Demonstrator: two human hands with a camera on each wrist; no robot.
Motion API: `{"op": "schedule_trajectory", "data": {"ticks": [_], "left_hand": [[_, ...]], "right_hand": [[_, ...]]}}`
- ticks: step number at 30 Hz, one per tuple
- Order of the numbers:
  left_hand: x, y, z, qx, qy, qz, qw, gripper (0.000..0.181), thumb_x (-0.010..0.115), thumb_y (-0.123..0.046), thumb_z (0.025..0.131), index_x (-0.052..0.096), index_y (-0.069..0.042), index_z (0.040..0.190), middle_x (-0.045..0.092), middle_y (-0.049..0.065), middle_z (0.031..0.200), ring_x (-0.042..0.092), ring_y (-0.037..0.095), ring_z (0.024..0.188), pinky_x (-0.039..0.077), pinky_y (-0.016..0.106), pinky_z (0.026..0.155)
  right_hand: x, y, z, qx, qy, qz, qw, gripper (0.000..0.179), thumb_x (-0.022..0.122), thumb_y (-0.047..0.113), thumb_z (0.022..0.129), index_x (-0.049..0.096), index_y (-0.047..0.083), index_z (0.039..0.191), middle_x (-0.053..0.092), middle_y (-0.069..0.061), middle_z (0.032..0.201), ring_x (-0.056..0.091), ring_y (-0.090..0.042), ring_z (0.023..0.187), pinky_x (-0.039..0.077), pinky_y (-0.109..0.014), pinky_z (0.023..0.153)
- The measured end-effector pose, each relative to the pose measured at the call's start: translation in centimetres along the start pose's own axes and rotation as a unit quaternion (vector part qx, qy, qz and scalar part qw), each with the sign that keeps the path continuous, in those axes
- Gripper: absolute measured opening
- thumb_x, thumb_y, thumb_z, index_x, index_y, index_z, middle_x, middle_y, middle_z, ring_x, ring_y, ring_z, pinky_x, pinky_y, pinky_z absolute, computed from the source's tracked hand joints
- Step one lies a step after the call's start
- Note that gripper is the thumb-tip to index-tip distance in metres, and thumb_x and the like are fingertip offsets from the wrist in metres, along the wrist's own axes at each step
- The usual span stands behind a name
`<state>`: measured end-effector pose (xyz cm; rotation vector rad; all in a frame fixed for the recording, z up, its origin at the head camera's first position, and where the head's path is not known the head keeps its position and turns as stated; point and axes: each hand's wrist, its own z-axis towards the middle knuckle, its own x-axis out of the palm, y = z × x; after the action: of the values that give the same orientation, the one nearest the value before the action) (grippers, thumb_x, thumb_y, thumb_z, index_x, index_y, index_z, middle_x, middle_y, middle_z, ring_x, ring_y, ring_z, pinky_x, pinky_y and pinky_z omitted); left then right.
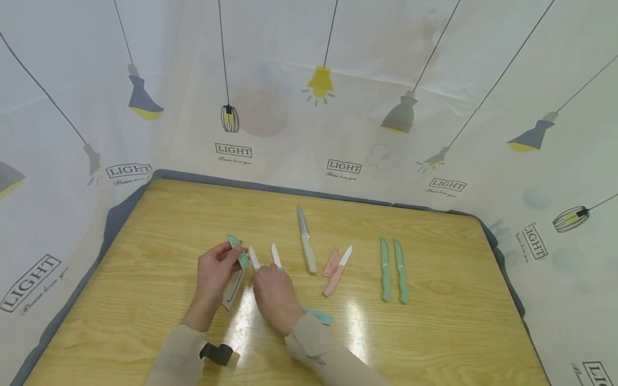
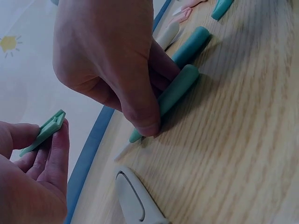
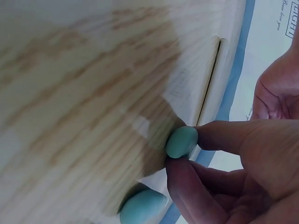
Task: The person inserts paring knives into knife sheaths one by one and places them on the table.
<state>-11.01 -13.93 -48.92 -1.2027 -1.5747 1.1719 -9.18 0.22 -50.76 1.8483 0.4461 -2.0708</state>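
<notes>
My left hand [image 1: 212, 273] holds a light green blade cover [image 1: 237, 251] between thumb and fingers, raised over the table. The thumb and fingers of my right hand [image 1: 276, 292] pinch the green handle [image 2: 180, 88] of a small paring knife. Its white blade [image 1: 254, 258] points away from me. Right beside it lies another small knife with a blue-green handle [image 2: 192, 45] and a white blade [image 1: 276, 256], partly hidden by the right hand. Below the left hand, a grey-white blade cover [image 1: 233, 289] lies on the wood.
A large knife with a cream handle [image 1: 309, 258] lies behind the hands. To its right are a pink knife [image 1: 334, 281] and a pink cover [image 1: 331, 262], then two green knives [image 1: 384, 269] side by side. A blue cover [image 1: 319, 317] lies by the right sleeve.
</notes>
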Motion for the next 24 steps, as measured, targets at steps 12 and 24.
{"op": "schedule_trajectory", "data": {"ticks": [12, 24], "left_hand": [[-0.1, 0.0, 0.1, 0.004, -0.003, 0.000, 1.0000, 0.035, 0.062, -0.011, 0.105, 0.061, 0.010, 0.133, 0.075, 0.016, 0.113, 0.074, 0.009, 0.087, 0.062, 0.025, 0.079], [0.2, 0.0, 0.2, 0.011, 0.004, -0.020, 0.9997, 0.037, 0.063, -0.011, 0.104, 0.060, 0.012, 0.133, 0.077, 0.009, 0.105, 0.075, 0.015, 0.091, 0.063, 0.026, 0.079]], "right_hand": [[-0.8, -1.0, -0.2, 0.024, 0.029, 0.114, 0.9928, 0.021, 0.072, 0.015, 0.094, 0.065, 0.007, 0.075, 0.057, -0.002, 0.069, 0.053, -0.013, 0.060, 0.046, -0.025, 0.047], [-3.1, -3.9, -1.9, 0.087, 0.029, 0.243, 0.9658, 0.018, 0.077, 0.018, 0.093, 0.069, 0.004, 0.085, 0.055, 0.004, 0.070, 0.045, -0.006, 0.054, 0.038, -0.017, 0.043]]}}
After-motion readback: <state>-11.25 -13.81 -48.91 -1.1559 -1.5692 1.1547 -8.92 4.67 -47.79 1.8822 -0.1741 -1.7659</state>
